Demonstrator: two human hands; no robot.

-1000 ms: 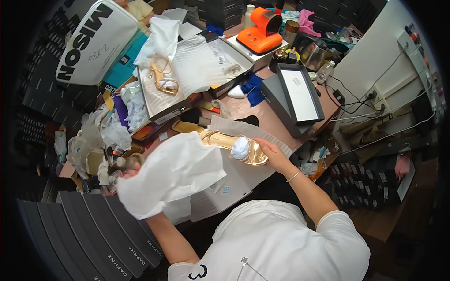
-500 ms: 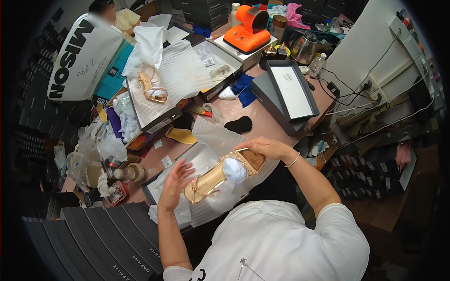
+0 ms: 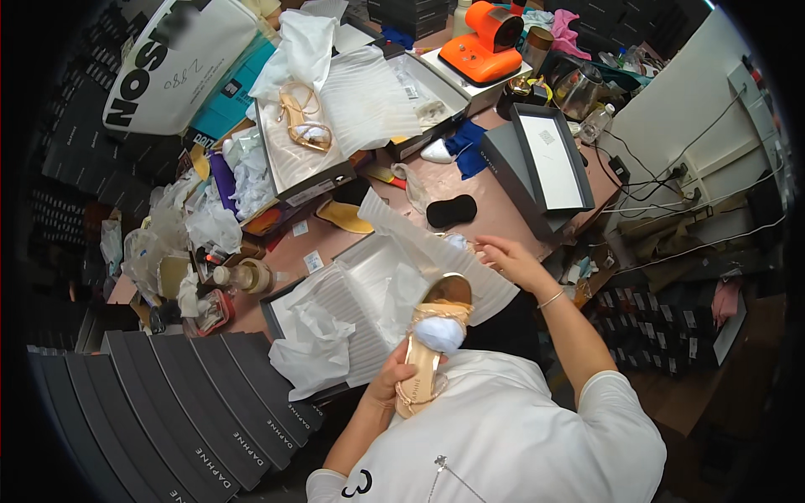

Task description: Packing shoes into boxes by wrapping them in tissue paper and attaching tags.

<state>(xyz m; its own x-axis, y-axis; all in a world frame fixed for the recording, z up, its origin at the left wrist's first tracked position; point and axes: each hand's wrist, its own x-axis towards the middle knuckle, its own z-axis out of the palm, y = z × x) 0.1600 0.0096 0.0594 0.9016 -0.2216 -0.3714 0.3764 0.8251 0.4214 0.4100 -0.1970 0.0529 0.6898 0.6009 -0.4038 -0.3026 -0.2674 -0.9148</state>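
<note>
Left hand [image 3: 391,377]'s got a grip on one gold strappy sandal [image 3: 424,362], open right hand [image 3: 508,259]'s near the second sandal [image 3: 456,241], seemingly not picked up yet.

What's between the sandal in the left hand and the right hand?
In the head view, white wrapping shows between the sandal and right hand.

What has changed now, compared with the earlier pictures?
The gold sandal went from the right hand to the left hand, nearer the white shirt. The left hand had already let go of white tissue paper. The orange machine and open grey box stayed in place.
</note>
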